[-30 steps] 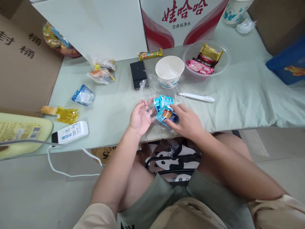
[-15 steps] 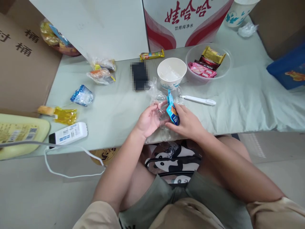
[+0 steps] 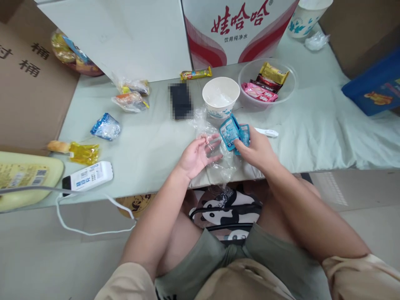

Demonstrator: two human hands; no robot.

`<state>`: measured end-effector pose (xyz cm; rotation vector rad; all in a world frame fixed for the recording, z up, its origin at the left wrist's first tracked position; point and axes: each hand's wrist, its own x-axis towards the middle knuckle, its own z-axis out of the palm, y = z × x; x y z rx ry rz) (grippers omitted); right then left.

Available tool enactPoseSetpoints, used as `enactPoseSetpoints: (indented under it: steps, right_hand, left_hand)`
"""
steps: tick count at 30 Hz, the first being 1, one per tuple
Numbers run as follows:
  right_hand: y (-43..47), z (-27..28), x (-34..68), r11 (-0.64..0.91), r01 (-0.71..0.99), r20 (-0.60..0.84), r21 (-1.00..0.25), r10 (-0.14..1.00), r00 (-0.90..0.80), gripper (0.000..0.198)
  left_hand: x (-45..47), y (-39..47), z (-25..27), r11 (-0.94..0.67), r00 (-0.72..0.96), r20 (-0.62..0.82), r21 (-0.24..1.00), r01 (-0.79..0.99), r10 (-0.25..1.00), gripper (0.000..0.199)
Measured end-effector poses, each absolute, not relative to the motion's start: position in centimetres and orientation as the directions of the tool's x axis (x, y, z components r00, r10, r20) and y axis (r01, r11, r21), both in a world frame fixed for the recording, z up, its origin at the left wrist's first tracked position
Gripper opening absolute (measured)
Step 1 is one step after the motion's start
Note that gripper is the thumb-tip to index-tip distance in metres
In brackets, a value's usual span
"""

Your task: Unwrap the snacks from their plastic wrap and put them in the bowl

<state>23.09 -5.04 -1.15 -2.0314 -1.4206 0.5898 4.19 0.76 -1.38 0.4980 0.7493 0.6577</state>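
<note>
My right hand (image 3: 258, 150) grips a couple of small blue printed packets (image 3: 230, 132), fanned apart above the table's front edge. Close by on the left is my left hand (image 3: 196, 156), palm turned up. Its thumb and forefinger pinch a crumpled clear plastic bag (image 3: 226, 166), while the other fingers stretch out behind the film. The bag hangs over the table edge. Just beyond the packets stands a white paper bowl (image 3: 221, 98) with clear plastic inside. A white utility knife (image 3: 267, 132) lies to the right, partly hidden by my right hand.
A clear plastic bowl (image 3: 292, 93) holds several wrapped snacks. A yellow snack stick (image 3: 196, 74) lies by the white carton (image 3: 237, 50). On the left are opened wrappers, a blue wrapper (image 3: 106, 126), a white device (image 3: 90, 177) with a cable, and a yellow jug (image 3: 28, 177).
My right hand has moved slightly right, away from the left, and turned the blue packets so their faces spread apart. My left hand stays with the clear bag. The view has shifted slightly.
</note>
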Motion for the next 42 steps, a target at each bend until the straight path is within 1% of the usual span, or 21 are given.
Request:
enactPoseSetpoints:
  steps: [3,6,7,9,12,15,18,20,23,26,29,31,34,37,39,40,41,42]
  right_hand:
    - [-4.7,-1.1,22.6,-0.222,0.735,-0.012,-0.641,0.96,0.28,0.026]
    - [-4.4,-1.5,22.5,-0.181,0.766,-0.013,-0.617,0.976,0.219,0.017]
    - [-4.3,-1.7,22.6,-0.169,0.764,-0.004,-0.623,0.977,0.213,0.015]
    - [-4.5,-2.0,23.0,-0.155,0.729,0.021,-0.667,0.974,0.226,0.016]
    - [-5.0,-2.6,24.0,-0.189,0.606,-0.001,-0.772,0.955,0.297,0.021]
    - [-5.4,-3.4,24.8,-0.205,0.404,-0.035,-0.892,0.921,0.389,0.029]
    - [-5.6,-4.2,24.2,-0.086,0.212,0.01,-0.973,0.909,0.416,0.042]
    - [-5.6,-4.5,23.0,-0.018,0.184,0.049,-0.983,0.935,0.351,0.048]
    - [-5.7,-4.5,20.9,0.012,0.247,0.074,-0.969,0.967,0.245,0.051]
    - [-5.7,-4.4,19.6,-0.007,0.312,0.053,-0.95,0.981,0.186,0.049]
    - [-5.5,-4.3,19.2,-0.043,0.33,0.007,-0.943,0.989,0.148,0.05]
    - [-5.5,-4.2,19.2,-0.039,0.335,0.011,-0.941,0.989,0.146,0.05]
    - [-5.8,-3.4,20.0,-0.005,0.413,0.084,-0.911,0.977,0.198,0.045]
    - [-6.2,-1.4,22.4,0.022,0.545,0.203,-0.838,0.94,0.273,0.038]
    - [-6.1,0.8,24.8,0.047,0.629,0.299,-0.776,0.906,0.301,0.037]
    - [-5.8,2.1,26.1,0.036,0.679,0.34,-0.733,0.884,0.32,0.038]
    - [-5.4,3.5,27.4,-0.017,0.732,0.359,-0.681,0.864,0.354,0.038]
    - [-4.7,4.9,28.6,-0.109,0.788,0.364,-0.606,0.842,0.397,0.035]
  left_hand:
    - [4.5,0.7,-1.8,0.705,0.63,-0.417,0.637,-0.312,0.655,0.013]
    - [4.9,0.6,-1.9,0.721,0.693,-0.405,0.65,-0.241,0.597,0.012]
    - [4.9,0.6,-1.9,0.718,0.688,-0.41,0.655,-0.236,0.599,0.011]
    - [4.9,0.7,-1.8,0.696,0.634,-0.424,0.669,-0.261,0.646,0.009]
    - [4.5,1.0,-1.6,0.652,0.522,-0.448,0.69,-0.316,0.726,0.012]
    - [3.9,1.3,-1.4,0.616,0.427,-0.46,0.691,-0.377,0.778,0.013]
    - [3.6,1.0,-1.1,0.578,0.394,-0.429,0.676,-0.457,0.813,0.01]
    - [3.8,0.6,-0.9,0.568,0.43,-0.382,0.655,-0.498,0.818,0.011]
    - [4.4,0.0,-0.9,0.552,0.468,-0.313,0.615,-0.563,0.826,0.01]
    - [4.5,0.0,-1.0,0.498,0.432,-0.267,0.61,-0.616,0.861,0.008]
    - [4.1,0.6,-0.8,0.474,0.42,-0.247,0.632,-0.614,0.873,0.01]
    - [3.7,1.0,-0.7,0.476,0.414,-0.262,0.648,-0.594,0.872,0.011]
    - [3.2,1.5,-0.6,0.472,0.337,-0.332,0.653,-0.592,0.881,0.01]
    - [2.9,1.9,-0.8,0.473,0.255,-0.406,0.647,-0.598,0.877,0.008]
    - [2.9,2.0,-0.8,0.481,0.244,-0.425,0.645,-0.593,0.872,0.009]
    - [2.9,2.0,-0.7,0.485,0.248,-0.427,0.646,-0.59,0.87,0.009]
    - [2.9,1.9,-0.6,0.488,0.255,-0.425,0.646,-0.587,0.869,0.009]
    - [2.9,1.9,-0.5,0.49,0.262,-0.422,0.648,-0.583,0.868,0.008]
